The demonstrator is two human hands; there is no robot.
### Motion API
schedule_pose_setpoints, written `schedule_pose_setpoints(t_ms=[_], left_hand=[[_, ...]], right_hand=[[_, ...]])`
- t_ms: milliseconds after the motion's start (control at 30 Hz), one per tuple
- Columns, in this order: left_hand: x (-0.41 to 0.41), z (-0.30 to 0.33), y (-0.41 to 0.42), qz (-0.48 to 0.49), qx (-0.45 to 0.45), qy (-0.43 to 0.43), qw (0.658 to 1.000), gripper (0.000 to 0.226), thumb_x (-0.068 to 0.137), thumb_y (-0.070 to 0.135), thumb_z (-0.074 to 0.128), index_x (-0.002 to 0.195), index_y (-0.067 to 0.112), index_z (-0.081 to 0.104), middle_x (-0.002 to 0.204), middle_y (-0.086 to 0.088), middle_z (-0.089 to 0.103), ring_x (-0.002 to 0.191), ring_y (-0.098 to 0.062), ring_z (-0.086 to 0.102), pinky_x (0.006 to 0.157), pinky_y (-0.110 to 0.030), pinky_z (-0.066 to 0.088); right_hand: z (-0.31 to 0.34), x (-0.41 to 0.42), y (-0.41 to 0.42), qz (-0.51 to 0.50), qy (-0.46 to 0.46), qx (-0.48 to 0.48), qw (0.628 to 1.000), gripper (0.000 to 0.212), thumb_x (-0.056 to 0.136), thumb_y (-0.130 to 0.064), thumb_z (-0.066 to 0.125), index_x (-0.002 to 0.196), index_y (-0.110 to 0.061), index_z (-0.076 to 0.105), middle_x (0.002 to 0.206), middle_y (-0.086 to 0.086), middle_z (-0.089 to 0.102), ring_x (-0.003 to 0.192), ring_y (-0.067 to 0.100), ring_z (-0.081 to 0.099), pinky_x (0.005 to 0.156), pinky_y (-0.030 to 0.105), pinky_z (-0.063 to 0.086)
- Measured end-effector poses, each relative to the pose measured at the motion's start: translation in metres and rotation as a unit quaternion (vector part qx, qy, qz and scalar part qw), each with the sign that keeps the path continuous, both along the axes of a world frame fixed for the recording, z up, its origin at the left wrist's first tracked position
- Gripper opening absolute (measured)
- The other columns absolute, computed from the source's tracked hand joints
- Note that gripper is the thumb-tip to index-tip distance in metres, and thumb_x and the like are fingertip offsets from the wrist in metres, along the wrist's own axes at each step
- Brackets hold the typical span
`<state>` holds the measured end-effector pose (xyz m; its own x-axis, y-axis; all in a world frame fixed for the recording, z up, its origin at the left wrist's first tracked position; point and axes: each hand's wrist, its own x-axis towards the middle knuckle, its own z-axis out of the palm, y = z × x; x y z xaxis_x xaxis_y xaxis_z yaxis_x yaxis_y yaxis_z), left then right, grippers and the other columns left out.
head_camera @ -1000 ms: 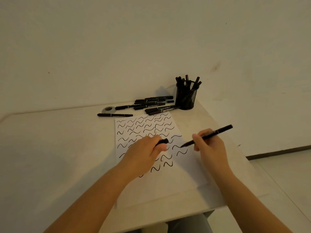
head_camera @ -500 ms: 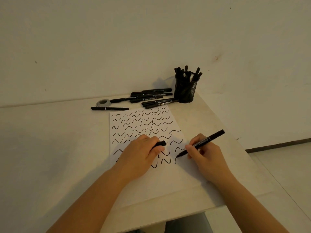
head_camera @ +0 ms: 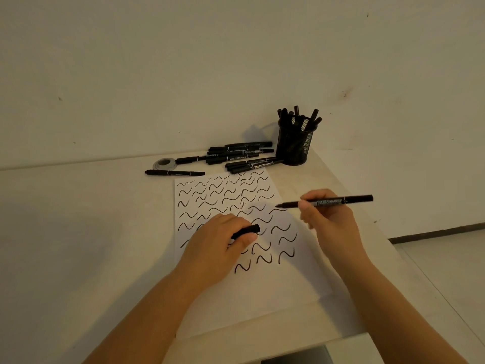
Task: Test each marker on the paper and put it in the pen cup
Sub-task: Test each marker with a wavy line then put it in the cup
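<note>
Two hands work over the paper (head_camera: 301,274), and the step in hand looks like recapping the marker just tested. Furthest left, a lone marker (head_camera: 174,173) lies on the table (head_camera: 65,245) beside a grey tape roll (head_camera: 164,163), both well clear of the work. Next, the left hand (head_camera: 220,248) rests on the sheet with its fingers curled round the cap (head_camera: 246,231), whose open end points right. Behind it a loose pile of markers (head_camera: 238,156) waits near the wall, touching the sheet's far edge. The right hand (head_camera: 328,222) pinches the open marker (head_camera: 325,201), held nearly level above the paper, tip toward the cap but apart from it. To do this well, I would line tip and cap on one axis, then push home firmly. Beyond, the mesh pen cup (head_camera: 295,143) stands crowded with markers, so dropping this one in calls for finding a gap; nothing else blocks the way.
</note>
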<state>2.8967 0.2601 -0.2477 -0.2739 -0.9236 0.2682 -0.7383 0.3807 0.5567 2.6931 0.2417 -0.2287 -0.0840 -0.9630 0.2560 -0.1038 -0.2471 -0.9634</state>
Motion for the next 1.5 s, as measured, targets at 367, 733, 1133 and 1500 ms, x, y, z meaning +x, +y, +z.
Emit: schedule_pose_setpoints(t_ms=[367,733,1133,1500], left_hand=[[0.009,0.003,-0.001,0.049,0.002,0.058,0.997,0.040,0.084,0.055,0.032,0.095,0.028,0.059,0.080,0.013,0.062,0.076,-0.003,0.055,0.066,-0.021,0.045],[0.006,0.005,0.002,0.041,0.006,0.021,0.999,0.043,0.085,0.057,0.029,0.094,0.027,0.058,0.080,0.011,0.060,0.071,-0.002,0.049,0.061,-0.011,0.035],[0.003,0.008,0.005,0.042,-0.001,0.035,0.998,0.043,0.082,0.054,0.031,0.091,0.023,0.059,0.064,0.015,0.049,0.057,0.000,0.045,0.054,-0.011,0.032],[0.000,0.008,0.007,0.028,0.072,0.148,0.986,0.028,0.092,0.036,0.044,0.066,0.036,0.052,0.045,0.013,0.042,0.039,-0.006,0.033,0.041,-0.015,0.025]], right_hand=[[-0.007,0.024,-0.033,0.103,-0.211,0.082,0.969,0.028,0.092,-0.009,0.041,0.069,-0.011,0.056,0.049,-0.002,0.054,0.046,0.012,0.051,0.048,0.021,0.040],[-0.011,0.028,-0.029,0.140,-0.171,0.078,0.972,0.022,0.080,-0.021,0.047,0.061,-0.020,0.058,0.049,-0.001,0.055,0.048,0.013,0.051,0.048,0.020,0.040],[-0.008,0.032,-0.021,0.170,-0.109,0.083,0.976,0.016,0.087,-0.020,0.049,0.072,-0.015,0.052,0.053,0.001,0.061,0.053,0.014,0.056,0.050,0.020,0.044],[-0.004,0.037,-0.015,0.263,-0.072,0.059,0.960,0.007,0.082,-0.014,0.054,0.076,-0.008,0.054,0.052,-0.002,0.055,0.049,0.008,0.045,0.050,0.015,0.038]])
